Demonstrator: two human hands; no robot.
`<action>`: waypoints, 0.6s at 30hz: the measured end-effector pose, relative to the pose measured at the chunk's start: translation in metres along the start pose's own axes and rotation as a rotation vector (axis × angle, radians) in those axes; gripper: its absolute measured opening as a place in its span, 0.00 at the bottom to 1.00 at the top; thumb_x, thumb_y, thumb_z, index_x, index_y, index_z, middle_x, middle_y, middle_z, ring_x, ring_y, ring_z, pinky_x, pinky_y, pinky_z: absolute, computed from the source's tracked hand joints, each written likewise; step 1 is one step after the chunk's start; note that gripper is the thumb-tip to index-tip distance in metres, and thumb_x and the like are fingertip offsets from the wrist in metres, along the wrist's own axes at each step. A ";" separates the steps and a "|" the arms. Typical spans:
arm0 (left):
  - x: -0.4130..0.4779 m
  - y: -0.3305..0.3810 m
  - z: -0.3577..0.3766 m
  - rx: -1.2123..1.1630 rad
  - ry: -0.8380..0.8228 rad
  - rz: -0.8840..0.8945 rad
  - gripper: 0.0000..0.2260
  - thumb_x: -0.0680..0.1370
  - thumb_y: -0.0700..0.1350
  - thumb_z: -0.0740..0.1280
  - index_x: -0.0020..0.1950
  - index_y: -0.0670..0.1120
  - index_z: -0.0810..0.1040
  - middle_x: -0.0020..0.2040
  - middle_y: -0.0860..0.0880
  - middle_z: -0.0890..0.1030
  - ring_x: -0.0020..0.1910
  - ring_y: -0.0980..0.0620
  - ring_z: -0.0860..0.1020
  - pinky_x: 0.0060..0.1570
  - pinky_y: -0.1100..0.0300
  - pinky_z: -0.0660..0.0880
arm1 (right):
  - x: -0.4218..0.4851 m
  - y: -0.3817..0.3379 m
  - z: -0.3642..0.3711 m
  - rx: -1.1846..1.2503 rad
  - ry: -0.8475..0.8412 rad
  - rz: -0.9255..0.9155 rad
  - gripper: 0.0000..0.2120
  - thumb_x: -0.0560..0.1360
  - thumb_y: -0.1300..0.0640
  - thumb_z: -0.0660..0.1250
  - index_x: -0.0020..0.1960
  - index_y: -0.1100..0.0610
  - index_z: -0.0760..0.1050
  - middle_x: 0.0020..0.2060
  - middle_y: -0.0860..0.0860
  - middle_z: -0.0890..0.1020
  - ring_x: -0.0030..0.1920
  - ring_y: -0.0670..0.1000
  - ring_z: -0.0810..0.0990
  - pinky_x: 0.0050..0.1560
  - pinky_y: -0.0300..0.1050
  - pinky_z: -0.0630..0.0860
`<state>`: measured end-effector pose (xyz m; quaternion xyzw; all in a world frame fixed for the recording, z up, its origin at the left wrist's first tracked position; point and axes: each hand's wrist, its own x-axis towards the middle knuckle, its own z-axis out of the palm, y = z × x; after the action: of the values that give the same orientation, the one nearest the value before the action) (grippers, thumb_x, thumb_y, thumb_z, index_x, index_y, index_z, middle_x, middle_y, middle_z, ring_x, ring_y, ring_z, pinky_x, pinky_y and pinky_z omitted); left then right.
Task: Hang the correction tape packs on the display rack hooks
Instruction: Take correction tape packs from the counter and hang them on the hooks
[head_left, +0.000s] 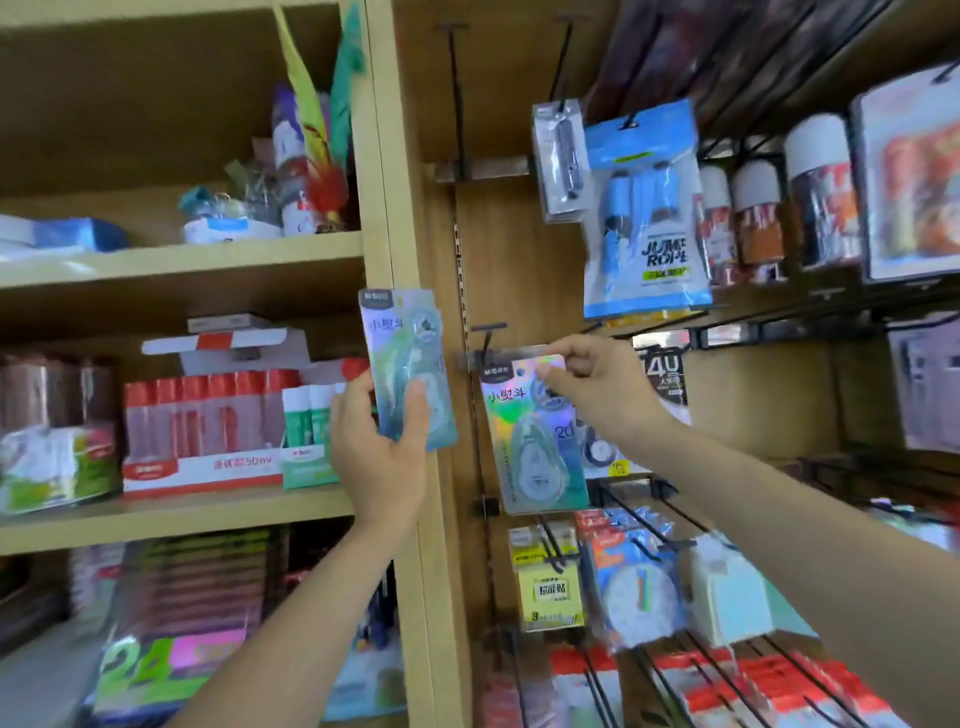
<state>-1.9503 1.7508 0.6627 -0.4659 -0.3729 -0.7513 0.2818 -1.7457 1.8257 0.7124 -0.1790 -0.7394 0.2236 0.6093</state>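
My left hand (375, 451) grips a small stack of holographic correction tape packs (408, 364) by their lower end, upright in front of the wooden post. My right hand (597, 385) pinches the top right corner of another correction tape pack (530, 441), whose top edge is level with a black display hook (485, 343) on the slotted rail. Whether the pack's hole is on the hook cannot be told; my fingers cover part of its top.
Hanging above are a jump rope bag (647, 218) and a slim blister pack (561, 161). Sticky-note packs (550, 587) and other goods hang on hooks below. Glue stick boxes (208, 431) fill the wooden shelf (182, 514) to the left. Spray cans (821, 202) stand at upper right.
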 end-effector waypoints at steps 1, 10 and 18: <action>-0.001 -0.001 0.004 0.026 0.019 0.041 0.09 0.79 0.54 0.67 0.54 0.50 0.76 0.45 0.55 0.76 0.47 0.48 0.75 0.45 0.55 0.72 | 0.003 0.002 0.006 0.006 0.008 -0.003 0.02 0.77 0.62 0.70 0.47 0.57 0.80 0.30 0.44 0.81 0.27 0.37 0.76 0.29 0.29 0.70; -0.005 -0.019 0.010 0.159 0.082 0.222 0.12 0.79 0.53 0.66 0.51 0.43 0.77 0.43 0.54 0.74 0.42 0.49 0.73 0.39 0.62 0.63 | 0.026 0.020 0.040 -0.012 0.095 -0.013 0.02 0.77 0.59 0.71 0.47 0.52 0.80 0.27 0.41 0.79 0.29 0.40 0.75 0.34 0.37 0.71; -0.005 -0.027 0.008 0.161 0.056 0.293 0.12 0.79 0.53 0.66 0.52 0.44 0.75 0.43 0.51 0.76 0.42 0.46 0.75 0.36 0.53 0.71 | 0.033 0.021 0.039 0.039 0.149 -0.024 0.03 0.77 0.62 0.71 0.49 0.56 0.81 0.37 0.50 0.84 0.35 0.42 0.79 0.35 0.33 0.73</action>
<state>-1.9649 1.7732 0.6524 -0.4702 -0.3521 -0.6824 0.4351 -1.7902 1.8564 0.7219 -0.1744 -0.6896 0.2167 0.6686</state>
